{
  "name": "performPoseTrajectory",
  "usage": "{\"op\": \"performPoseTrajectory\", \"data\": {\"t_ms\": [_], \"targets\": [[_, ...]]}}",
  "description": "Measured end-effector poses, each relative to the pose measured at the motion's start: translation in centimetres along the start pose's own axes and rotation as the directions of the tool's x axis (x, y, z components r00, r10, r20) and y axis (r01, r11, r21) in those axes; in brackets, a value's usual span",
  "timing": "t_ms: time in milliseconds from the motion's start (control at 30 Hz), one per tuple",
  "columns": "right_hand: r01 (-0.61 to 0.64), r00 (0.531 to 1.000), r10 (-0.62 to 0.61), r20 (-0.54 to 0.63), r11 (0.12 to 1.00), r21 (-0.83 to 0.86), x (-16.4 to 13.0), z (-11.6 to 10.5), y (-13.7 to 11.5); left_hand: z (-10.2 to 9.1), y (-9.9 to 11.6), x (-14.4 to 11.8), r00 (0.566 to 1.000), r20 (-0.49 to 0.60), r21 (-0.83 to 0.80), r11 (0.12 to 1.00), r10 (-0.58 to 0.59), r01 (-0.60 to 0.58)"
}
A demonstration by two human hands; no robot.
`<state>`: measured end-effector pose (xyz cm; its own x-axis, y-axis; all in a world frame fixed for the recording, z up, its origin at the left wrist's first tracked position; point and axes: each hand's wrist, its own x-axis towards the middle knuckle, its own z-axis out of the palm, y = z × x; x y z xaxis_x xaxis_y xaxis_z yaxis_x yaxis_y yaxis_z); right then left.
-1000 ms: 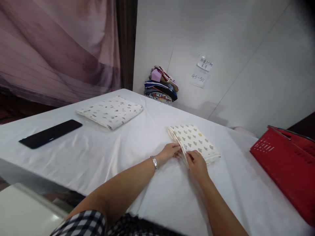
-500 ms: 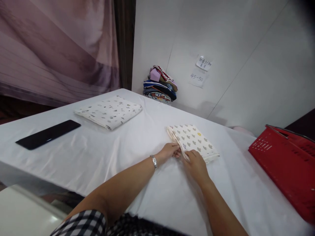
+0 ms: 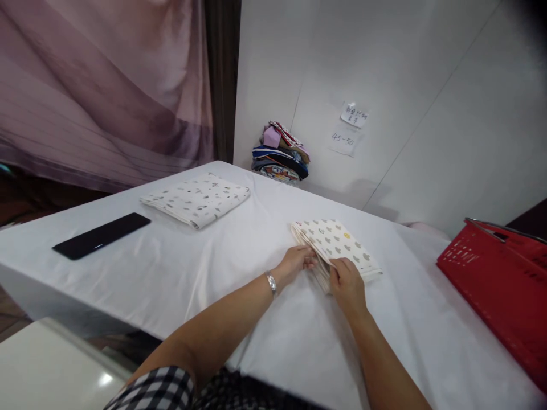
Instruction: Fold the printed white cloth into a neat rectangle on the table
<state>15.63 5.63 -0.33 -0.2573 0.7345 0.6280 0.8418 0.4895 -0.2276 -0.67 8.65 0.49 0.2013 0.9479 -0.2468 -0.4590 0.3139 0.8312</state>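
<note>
Two hands, left hand and right hand, grips pinching one folded printed cloth, second folded cloth, one red basket

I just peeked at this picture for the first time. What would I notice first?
Probably the two hands in the middle of the white table: the left hand and the right hand both pinch the near edge of a folded cloth with grey shapes. Next, the bright red basket at the right edge jumps out. Farther back on the left lie another folded cloth and a flat black object.
</note>
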Motion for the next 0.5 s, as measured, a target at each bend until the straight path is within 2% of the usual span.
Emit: {"op": "performPoseTrajectory", "data": {"t_ms": [67,300,500], "targets": [[0.018,1.0,-0.018,-0.012,1.0,-0.019,0.1,0.0,0.0,0.7,-0.3,0.0,0.999,0.024,-0.008,1.0,-0.022,0.022],[0.016,0.984,-0.018,0.176,1.0,0.012,-0.4,0.3,-0.2,1.5,-1.4,0.8,0.997,-0.027,0.035,0.997,-0.073,0.074],[0.0,0.991,0.0,0.137,1.0,-0.003,-0.6,0.8,-0.2,1.4,-1.3,1.0,0.995,0.005,0.097,0.99,-0.103,0.102]]}}
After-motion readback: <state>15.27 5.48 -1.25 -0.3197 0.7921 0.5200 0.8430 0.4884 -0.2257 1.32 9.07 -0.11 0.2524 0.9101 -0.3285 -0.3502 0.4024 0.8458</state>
